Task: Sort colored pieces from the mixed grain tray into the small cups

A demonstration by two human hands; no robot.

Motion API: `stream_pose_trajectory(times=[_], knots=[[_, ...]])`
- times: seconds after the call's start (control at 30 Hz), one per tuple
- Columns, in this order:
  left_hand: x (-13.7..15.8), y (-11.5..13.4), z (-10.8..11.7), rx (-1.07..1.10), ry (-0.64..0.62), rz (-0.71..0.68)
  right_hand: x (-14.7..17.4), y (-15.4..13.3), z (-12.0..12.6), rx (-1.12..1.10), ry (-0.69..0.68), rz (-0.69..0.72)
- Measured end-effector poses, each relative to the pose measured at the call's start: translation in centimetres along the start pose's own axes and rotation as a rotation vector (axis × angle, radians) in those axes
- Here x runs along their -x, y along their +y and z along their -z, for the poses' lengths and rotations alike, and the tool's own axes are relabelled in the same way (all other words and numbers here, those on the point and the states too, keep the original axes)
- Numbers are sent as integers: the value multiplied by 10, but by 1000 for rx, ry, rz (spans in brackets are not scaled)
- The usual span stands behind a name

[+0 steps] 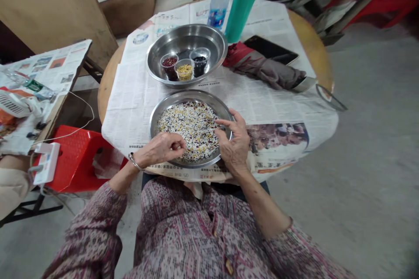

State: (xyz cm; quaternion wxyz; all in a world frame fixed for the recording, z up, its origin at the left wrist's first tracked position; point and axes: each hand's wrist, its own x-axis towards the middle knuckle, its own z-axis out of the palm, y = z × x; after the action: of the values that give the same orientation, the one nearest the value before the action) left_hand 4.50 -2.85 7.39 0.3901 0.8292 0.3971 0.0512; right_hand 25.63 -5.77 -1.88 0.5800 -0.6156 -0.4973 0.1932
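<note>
A round steel plate point(153, 118) holds mixed white grains, yellow kernels and dark and red beans point(190, 126). My left hand point(163, 146), with a bracelet at its wrist, is curled closed over the plate's near left part; whatever its fingers hold is hidden. At the right rim, my right hand point(235, 141) has its thumb and fingers apart, with nothing visible between them. Behind the plate, a wide steel basin point(157, 52) contains three clear cups: one of red beans point(170, 65), one of yellow kernels point(184, 70) and one of black beans point(199, 63).
Newspaper point(127, 96) covers the round table. Toward its back stand a water bottle point(219, 2) and a green bottle point(244, 4). A folded umbrella point(268, 67) and a dark tablet-like device point(271, 49) lie to the right. A red stool point(81, 157) and power strip point(46, 163) are at left.
</note>
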Motion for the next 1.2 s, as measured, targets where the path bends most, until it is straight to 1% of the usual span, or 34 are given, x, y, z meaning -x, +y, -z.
stream_pose_trajectory(times=[0.1, 0.17, 0.2, 0.27, 0.33, 0.37, 0.43, 0.47, 0.53, 0.63, 0.7, 0.77, 0.83, 0.93, 1.2], knots=[[3, -4, -2, 509, 140, 157, 0, -1, 0, -7, 4, -4], [3, -4, -2, 845, 213, 257, 0, -2, 0, -15, 4, -6], [3, -4, -2, 978, 241, 290, 0, -2, 0, -19, 4, -5], [1, -1, -2, 1141, 271, 323, 0, -3, -1, -28, 1, -2], [-1, 3, -4, 1185, 278, 314, 0, -3, -1, -35, 2, 3], [-3, 5, -6, 1161, 274, 298, 0, -3, -1, -38, 2, 3], [-9, 9, -13, 1012, 259, 246, 1, -3, -1, -46, 4, -1], [-12, 11, -17, 885, 252, 216, 1, -3, 0, -51, 4, -4], [-21, 15, -27, 563, 247, 161, 1, -3, 0, -61, 4, -6], [-33, 20, -42, 96, 277, 96, 2, -2, 0, -58, 8, -2], [-40, 24, -49, -132, 282, 48, 1, -2, 0, -50, 6, -4], [-44, 27, -52, -290, 250, 27, 1, -2, 0, -45, 6, -8], [-47, 30, -54, -391, 203, 35, 1, -2, -1, -43, 9, -12], [-50, 32, -55, -459, 172, 46, 0, -2, -1, -40, 10, -10], [-53, 28, -58, -428, 173, 55, 0, -3, -1, -43, 13, -3]])
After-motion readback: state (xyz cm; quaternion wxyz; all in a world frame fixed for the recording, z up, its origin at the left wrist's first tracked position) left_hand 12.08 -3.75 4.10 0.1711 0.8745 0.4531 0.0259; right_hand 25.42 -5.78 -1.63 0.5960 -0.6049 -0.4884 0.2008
